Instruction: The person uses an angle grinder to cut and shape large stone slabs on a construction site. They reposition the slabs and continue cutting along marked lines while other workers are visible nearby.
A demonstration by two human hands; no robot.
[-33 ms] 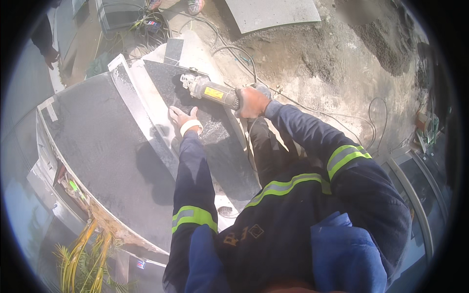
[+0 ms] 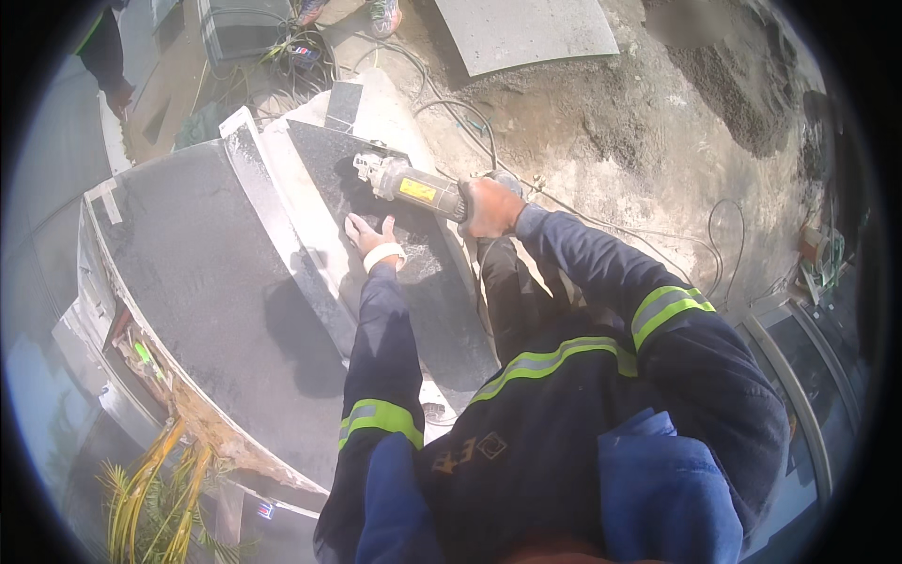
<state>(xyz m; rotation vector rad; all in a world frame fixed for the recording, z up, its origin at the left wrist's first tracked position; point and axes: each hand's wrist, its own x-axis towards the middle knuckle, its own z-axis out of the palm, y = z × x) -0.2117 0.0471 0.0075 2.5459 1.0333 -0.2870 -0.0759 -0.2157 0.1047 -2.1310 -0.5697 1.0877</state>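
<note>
My right hand (image 2: 492, 207) is wrapped round the rear of a grey, dusty angle grinder (image 2: 413, 188) with a yellow label. The grinder's head points left, over the far part of a narrow dark stone slab (image 2: 446, 315). White dust and scratch-like marks lie on that slab. My left hand (image 2: 369, 235), with a white band at the wrist, lies at the slab's left edge, thumb apart from the fingers and nothing in it. To its left runs a long, pale dusty strip (image 2: 282, 221). The grinder's disc cannot be made out clearly.
A broad dark panel (image 2: 188, 244) spreads to the left. Cables (image 2: 470, 117) trail over the sandy ground. A pale sheet (image 2: 526, 33) lies at the far side, near a grey heap (image 2: 742, 94). Another person's hand (image 2: 120, 97) and shoes (image 2: 383, 17) show far left; palm fronds (image 2: 169, 498) stand near left.
The view has shifted slightly, so most things sit a little further right and lower. My left hand has moved slightly right across the slab's edge. My right hand keeps hold of the angle grinder.
</note>
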